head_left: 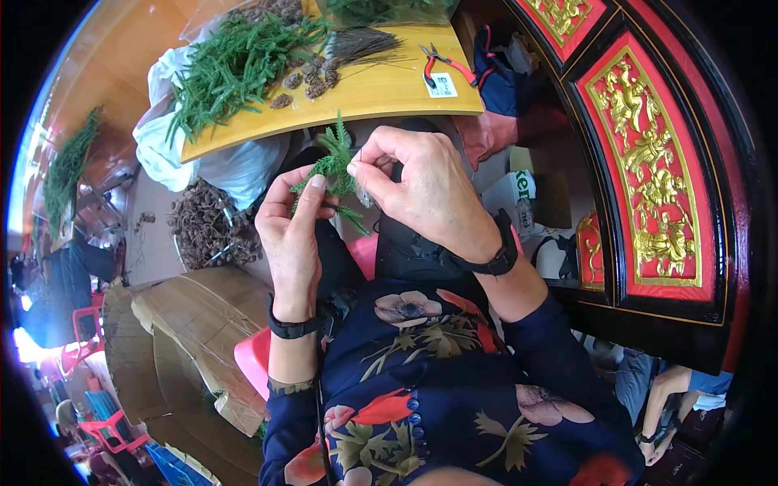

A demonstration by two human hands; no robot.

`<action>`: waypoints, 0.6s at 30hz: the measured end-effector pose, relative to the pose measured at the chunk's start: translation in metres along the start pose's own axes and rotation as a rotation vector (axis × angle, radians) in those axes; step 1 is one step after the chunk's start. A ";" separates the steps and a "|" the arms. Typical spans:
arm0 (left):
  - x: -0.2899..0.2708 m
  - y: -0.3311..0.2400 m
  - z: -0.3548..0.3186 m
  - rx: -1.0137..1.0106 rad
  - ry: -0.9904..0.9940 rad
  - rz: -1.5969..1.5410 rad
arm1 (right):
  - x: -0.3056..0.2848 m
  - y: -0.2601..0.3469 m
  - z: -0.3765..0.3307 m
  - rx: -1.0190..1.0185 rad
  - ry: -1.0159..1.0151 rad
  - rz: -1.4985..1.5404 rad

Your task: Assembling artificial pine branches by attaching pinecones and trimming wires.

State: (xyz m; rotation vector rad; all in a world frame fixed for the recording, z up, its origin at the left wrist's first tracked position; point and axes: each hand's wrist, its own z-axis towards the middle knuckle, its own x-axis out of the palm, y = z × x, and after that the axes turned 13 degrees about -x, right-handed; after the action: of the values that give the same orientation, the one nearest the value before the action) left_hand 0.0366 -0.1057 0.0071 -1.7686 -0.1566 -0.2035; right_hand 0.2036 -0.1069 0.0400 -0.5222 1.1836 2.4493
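A green sprig [334,154] is held over the lap, just in front of the near edge of a wooden table [397,97]. Its long axis runs roughly away from the wearer: the feathery upper tip points toward the table, while the lower fronds slant down and slightly rightward, toward the body. The left hand [292,215] pinches the sprig between thumb and forefinger from its left side, the thumb lying along the foliage. The right hand [429,178] is curled at the opposite side, its thumb and forefinger brought together at the sprig's right margin; what lies between those tips is too small to tell. On the table, a heap of green sprigs [235,73] occupies the left, with brown cones [312,81] beside it, a bundle of thin dark stems [361,46] behind, and red-handled pliers [463,73] at the right, near a white card [442,87]. More brown cones fill a clear bag [211,223] on the floor, left of the left hand.
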 end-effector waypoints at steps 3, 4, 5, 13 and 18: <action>0.000 -0.002 -0.001 -0.002 -0.003 -0.002 | 0.001 0.000 -0.001 -0.038 0.042 -0.022; 0.001 -0.004 -0.002 -0.004 0.000 -0.003 | 0.001 0.000 -0.001 -0.037 0.043 -0.022; 0.001 -0.004 -0.002 -0.007 0.002 -0.005 | 0.000 -0.001 0.000 -0.019 0.031 -0.020; -0.006 0.000 0.002 -0.127 0.098 -0.087 | -0.003 -0.008 0.002 0.023 0.000 -0.024; -0.006 0.000 0.003 -0.170 0.115 -0.112 | -0.005 -0.006 0.001 0.031 0.007 -0.009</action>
State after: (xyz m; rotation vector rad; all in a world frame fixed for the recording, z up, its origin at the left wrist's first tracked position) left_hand 0.0309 -0.1029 0.0056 -1.9133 -0.1593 -0.4091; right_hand 0.2103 -0.1031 0.0389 -0.5257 1.2175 2.4198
